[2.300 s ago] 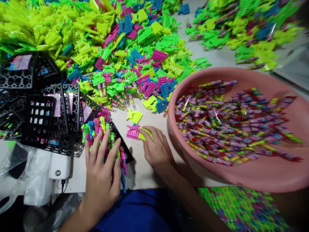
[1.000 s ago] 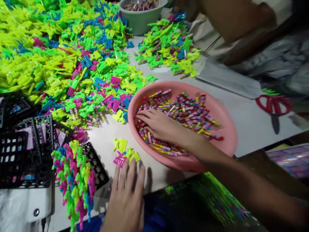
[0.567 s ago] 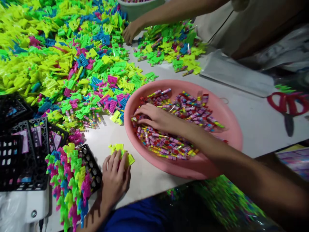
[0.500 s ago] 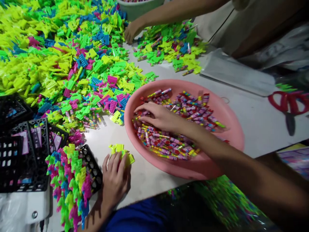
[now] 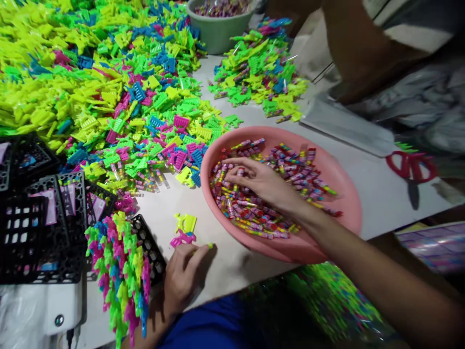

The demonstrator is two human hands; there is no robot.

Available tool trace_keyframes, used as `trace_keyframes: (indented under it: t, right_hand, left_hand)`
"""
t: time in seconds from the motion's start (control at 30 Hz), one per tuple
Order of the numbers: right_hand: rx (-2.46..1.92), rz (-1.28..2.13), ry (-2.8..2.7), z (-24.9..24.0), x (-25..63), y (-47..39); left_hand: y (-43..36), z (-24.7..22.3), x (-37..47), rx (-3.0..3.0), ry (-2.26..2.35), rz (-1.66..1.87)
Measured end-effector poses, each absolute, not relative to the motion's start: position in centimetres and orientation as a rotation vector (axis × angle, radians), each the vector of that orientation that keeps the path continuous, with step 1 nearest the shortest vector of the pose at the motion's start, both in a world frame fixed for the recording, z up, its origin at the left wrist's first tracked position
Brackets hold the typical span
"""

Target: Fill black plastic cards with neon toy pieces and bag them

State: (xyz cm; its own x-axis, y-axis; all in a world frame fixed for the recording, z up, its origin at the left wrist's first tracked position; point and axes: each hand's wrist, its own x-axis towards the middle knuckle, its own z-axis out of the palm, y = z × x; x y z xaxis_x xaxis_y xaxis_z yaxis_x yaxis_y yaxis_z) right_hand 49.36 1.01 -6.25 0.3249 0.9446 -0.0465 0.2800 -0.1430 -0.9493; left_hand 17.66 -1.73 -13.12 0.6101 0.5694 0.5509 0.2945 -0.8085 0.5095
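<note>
My right hand (image 5: 254,179) is inside the pink basin (image 5: 348,208), thumb and fingers pressed together on a small wrapped candy tube (image 5: 240,171) above the pile of candy tubes (image 5: 250,213). On the white table my left hand (image 5: 183,271) rests with its fingers curled, a small yellow-green piece (image 5: 208,246) sticking out at the fingertips. Just beyond it lie a yellow plastic piece (image 5: 186,223) and a pink plastic piece (image 5: 183,238). Left of that hand, a black rack (image 5: 148,247) stands beside a cluster of colourful plastic figures (image 5: 119,271).
A large heap of coloured plastic pieces (image 5: 83,92) covers the back left. Black crates (image 5: 39,228) stand at the left. Farther back are a green tub (image 5: 218,31) and a smaller pile (image 5: 261,68). Red-handled scissors (image 5: 410,169) lie right; a person's arm (image 5: 356,43) shows behind.
The other person's hand has left the smaller pile. My left hand has drawn back from the yellow piece, and a pink piece now shows beside it. My right hand has closed on a candy tube.
</note>
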Motion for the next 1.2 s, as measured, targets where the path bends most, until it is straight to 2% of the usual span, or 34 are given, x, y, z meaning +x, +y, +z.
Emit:
trace_keyframes:
  t: [0.2,0.43,0.63,0.8,1.0,1.1,1.2]
  right_hand:
    - [-1.842,0.647,-1.185,-6.6,48.6,0.7]
    - [-2.006,0.559,-1.69,-8.0,46.5,0.8]
    - [-1.948,0.433,-1.525,-6.7,47.6,1.2]
    - [-1.949,0.625,-1.493,-6.2,48.9,2.9]
    - [-2.197,0.604,-1.793,-6.9,47.2,3.3]
    - [-2.064,0.738,-1.732,-7.1,47.3,3.1]
    - [-1.851,0.807,-1.445,-6.2,47.9,3.0]
  left_hand:
    - [-1.7,-13.0,17.3,2.592,0.495,0.889]
    - [-1.7,-12.8,18.0,2.669,0.37,0.866]
    - [-1.5,-12.9,18.0,2.671,0.371,0.872]
    - [-1.3,-12.5,18.1,2.662,0.362,0.853]
    - [-1.2,-12.3,18.4,2.727,0.364,0.826]
    - [-1.4,-12.9,18.3,2.727,0.36,0.815]
    - [-1.9,-13.2,18.1,2.413,0.433,0.879]
